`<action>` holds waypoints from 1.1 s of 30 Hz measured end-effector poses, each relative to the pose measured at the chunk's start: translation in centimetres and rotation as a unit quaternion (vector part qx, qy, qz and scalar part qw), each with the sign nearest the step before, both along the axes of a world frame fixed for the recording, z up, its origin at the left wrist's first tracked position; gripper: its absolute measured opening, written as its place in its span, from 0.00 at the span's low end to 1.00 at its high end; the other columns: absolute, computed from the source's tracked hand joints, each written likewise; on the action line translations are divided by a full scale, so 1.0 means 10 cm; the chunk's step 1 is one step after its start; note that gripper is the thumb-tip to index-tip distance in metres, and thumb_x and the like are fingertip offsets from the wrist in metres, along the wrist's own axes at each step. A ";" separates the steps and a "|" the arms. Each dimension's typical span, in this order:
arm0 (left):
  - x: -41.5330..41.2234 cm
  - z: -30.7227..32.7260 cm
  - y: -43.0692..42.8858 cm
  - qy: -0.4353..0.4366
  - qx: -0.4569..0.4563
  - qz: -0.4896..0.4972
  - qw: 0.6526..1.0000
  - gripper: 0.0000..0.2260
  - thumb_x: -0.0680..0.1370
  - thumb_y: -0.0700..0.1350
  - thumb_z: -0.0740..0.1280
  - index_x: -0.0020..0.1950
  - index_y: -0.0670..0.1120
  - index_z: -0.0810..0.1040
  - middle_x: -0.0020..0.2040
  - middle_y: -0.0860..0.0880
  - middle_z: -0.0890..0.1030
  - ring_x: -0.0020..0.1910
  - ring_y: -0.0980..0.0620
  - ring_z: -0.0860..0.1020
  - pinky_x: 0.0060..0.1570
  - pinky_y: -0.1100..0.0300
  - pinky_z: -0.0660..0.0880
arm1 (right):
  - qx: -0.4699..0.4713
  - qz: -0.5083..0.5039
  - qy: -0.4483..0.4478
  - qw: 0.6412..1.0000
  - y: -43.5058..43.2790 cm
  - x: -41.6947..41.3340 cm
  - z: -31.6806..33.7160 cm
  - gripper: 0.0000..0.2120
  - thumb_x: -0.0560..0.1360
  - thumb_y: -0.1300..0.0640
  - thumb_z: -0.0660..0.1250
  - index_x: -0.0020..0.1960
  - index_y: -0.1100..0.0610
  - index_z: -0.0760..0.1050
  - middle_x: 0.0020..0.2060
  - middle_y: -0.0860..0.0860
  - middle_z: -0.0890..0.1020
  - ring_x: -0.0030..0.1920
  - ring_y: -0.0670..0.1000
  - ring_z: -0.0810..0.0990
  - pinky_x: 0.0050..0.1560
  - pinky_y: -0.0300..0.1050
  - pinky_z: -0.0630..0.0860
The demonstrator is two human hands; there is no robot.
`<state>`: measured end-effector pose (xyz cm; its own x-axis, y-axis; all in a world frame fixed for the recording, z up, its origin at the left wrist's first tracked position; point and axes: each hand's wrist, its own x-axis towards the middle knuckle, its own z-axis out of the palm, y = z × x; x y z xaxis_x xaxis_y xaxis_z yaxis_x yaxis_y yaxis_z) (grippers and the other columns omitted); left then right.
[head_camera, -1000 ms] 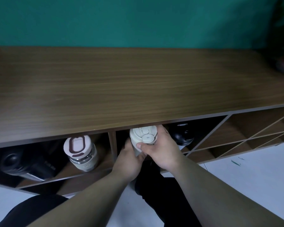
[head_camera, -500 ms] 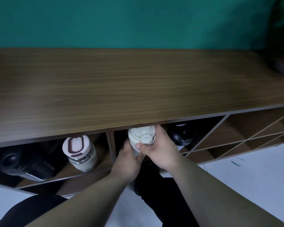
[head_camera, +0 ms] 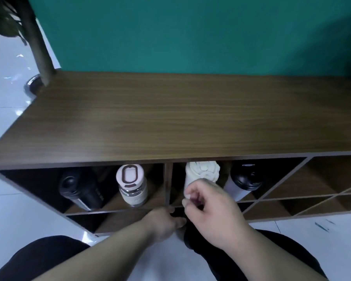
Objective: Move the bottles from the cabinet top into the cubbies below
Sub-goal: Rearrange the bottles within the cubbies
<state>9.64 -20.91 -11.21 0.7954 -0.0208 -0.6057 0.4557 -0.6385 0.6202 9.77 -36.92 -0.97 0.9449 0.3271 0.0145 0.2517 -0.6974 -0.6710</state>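
Note:
The wooden cabinet top (head_camera: 170,118) carries no bottles. In the left cubby a black bottle (head_camera: 77,189) leans beside a glass bottle with a white-and-brown lid (head_camera: 132,185). In the cubby to its right a cream bottle (head_camera: 203,172) stands next to a white bottle with a black lid (head_camera: 245,179). My right hand (head_camera: 213,211) hovers just in front of the cream bottle's lower part, fingers loosely curled and holding nothing. My left hand (head_camera: 164,222) is lower, at the shelf edge under that cubby, and it too is empty.
Diagonal-walled cubbies (head_camera: 312,179) at the right hold nothing. A lower row of cubbies (head_camera: 118,220) runs beneath. A plant trunk (head_camera: 37,47) stands on a round base at the cabinet's far left corner. White tiled floor (head_camera: 292,236) lies in front, and a green wall behind.
Both hands have let go of the cream bottle and drawn back towards me. The bottle now stands alone in the cubby. The view has swung left.

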 end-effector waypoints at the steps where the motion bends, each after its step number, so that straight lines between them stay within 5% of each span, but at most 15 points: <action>1: -0.04 0.03 0.08 -0.010 -0.003 0.017 1.000 0.22 0.69 0.62 0.70 0.56 0.52 0.83 0.54 0.48 0.87 0.54 0.49 0.85 0.54 0.51 0.82 | 0.004 0.024 0.018 1.000 0.10 -0.04 0.00 0.10 0.69 0.43 0.63 0.48 0.45 0.76 0.41 0.37 0.78 0.47 0.41 0.78 0.48 0.41 0.76; 5: -0.18 0.04 0.43 -0.021 0.005 0.153 0.988 0.23 0.73 0.55 0.67 0.65 0.47 0.80 0.61 0.46 0.85 0.57 0.47 0.84 0.57 0.52 0.82 | 0.011 0.081 0.075 0.994 0.56 -0.04 -0.02 0.16 0.73 0.46 0.66 0.60 0.43 0.78 0.56 0.39 0.81 0.57 0.41 0.79 0.60 0.42 0.75; 8: -0.16 -0.74 0.85 -0.029 0.036 0.214 0.976 0.24 0.63 0.63 0.70 0.57 0.57 0.76 0.50 0.49 0.86 0.46 0.50 0.86 0.44 0.48 0.86 | 0.001 0.087 0.115 0.990 0.87 -0.01 -0.05 0.30 0.75 0.48 0.68 0.76 0.45 0.65 0.74 0.43 0.71 0.73 0.45 0.70 0.67 0.37 0.65; 10: -0.20 -0.75 0.94 -0.025 0.038 0.261 0.964 0.26 0.62 0.64 0.70 0.58 0.58 0.72 0.51 0.50 0.84 0.46 0.48 0.87 0.44 0.48 0.85 | 0.001 0.087 0.129 0.988 1.04 0.00 -0.09 0.38 0.74 0.49 0.70 0.80 0.45 0.57 0.78 0.43 0.64 0.77 0.47 0.64 0.68 0.36 0.61; 13: -0.28 -0.05 0.80 -0.075 0.046 0.280 0.956 0.27 0.72 0.58 0.68 0.69 0.53 0.67 0.64 0.47 0.75 0.63 0.43 0.78 0.60 0.50 0.76 | 0.000 0.065 0.116 0.991 1.20 0.12 -0.19 0.41 0.70 0.49 0.73 0.78 0.45 0.58 0.76 0.45 0.66 0.77 0.49 0.65 0.71 0.41 0.63; 15: -0.25 0.07 0.77 -0.090 0.053 0.272 0.957 0.36 0.74 0.60 0.65 0.78 0.47 0.59 0.73 0.43 0.67 0.71 0.41 0.69 0.67 0.50 0.71 | 0.011 0.038 0.133 0.990 1.27 0.23 -0.23 0.39 0.69 0.49 0.75 0.76 0.45 0.62 0.73 0.47 0.70 0.74 0.50 0.68 0.68 0.42 0.66; 17: -0.23 0.11 0.79 -0.098 0.042 0.284 0.953 0.47 0.71 0.63 0.66 0.83 0.46 0.48 0.78 0.40 0.62 0.75 0.41 0.67 0.70 0.50 0.69 | 0.022 0.017 0.165 0.986 1.31 0.33 -0.25 0.35 0.69 0.49 0.76 0.73 0.46 0.66 0.69 0.48 0.74 0.70 0.50 0.72 0.62 0.40 0.66; 20: -0.22 0.05 0.87 -0.102 0.040 0.281 0.954 0.52 0.70 0.62 0.69 0.83 0.46 0.42 0.79 0.41 0.61 0.76 0.42 0.67 0.70 0.49 0.70 | 0.023 0.002 0.194 0.981 1.40 0.41 -0.27 0.28 0.67 0.47 0.76 0.64 0.46 0.73 0.59 0.43 0.79 0.60 0.47 0.78 0.57 0.43 0.72; 24: -0.23 -0.07 0.97 -0.105 0.032 0.256 0.960 0.51 0.71 0.59 0.74 0.83 0.47 0.46 0.78 0.41 0.64 0.75 0.43 0.69 0.67 0.52 0.71 | 0.022 -0.010 0.195 0.981 1.55 0.48 -0.37 0.25 0.59 0.45 0.73 0.56 0.47 0.79 0.50 0.43 0.85 0.52 0.47 0.83 0.57 0.51 0.80; 29: -0.23 -0.15 1.03 -0.156 0.033 0.218 0.963 0.46 0.64 0.66 0.68 0.79 0.52 0.59 0.68 0.46 0.75 0.67 0.46 0.75 0.61 0.47 0.77 | -0.004 -0.011 0.204 0.979 1.67 0.48 -0.44 0.34 0.56 0.43 0.69 0.63 0.44 0.74 0.57 0.43 0.81 0.57 0.48 0.81 0.58 0.50 0.79; 33: -0.22 -0.17 1.05 -0.175 0.052 0.218 0.959 0.37 0.73 0.61 0.71 0.77 0.53 0.61 0.68 0.47 0.75 0.65 0.46 0.77 0.59 0.48 0.78 | -0.017 -0.006 0.200 0.980 1.68 0.49 -0.46 0.36 0.54 0.39 0.66 0.62 0.45 0.75 0.56 0.43 0.83 0.56 0.48 0.82 0.58 0.51 0.79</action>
